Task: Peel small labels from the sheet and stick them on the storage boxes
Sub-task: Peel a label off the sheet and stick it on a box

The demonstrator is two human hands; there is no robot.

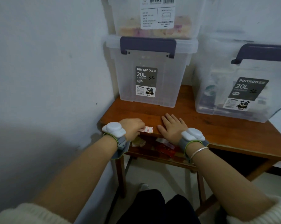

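Left hand (133,126) pinches the label sheet (146,129), half hidden under its fingers; right hand (173,126) lies flat on the table (217,126). Clear box (148,75) reads "PINYAOO 20L".

Wooden table (217,130) against pale wall (47,62); red and white packets (162,147) on its lower shelf; light floor (160,177) beneath.

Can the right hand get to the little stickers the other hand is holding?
Probably yes. The right hand lies flat and open on the wooden table, right beside the label sheet at the table's front edge. Nothing lies between them, though the left hand covers part of the sheet.
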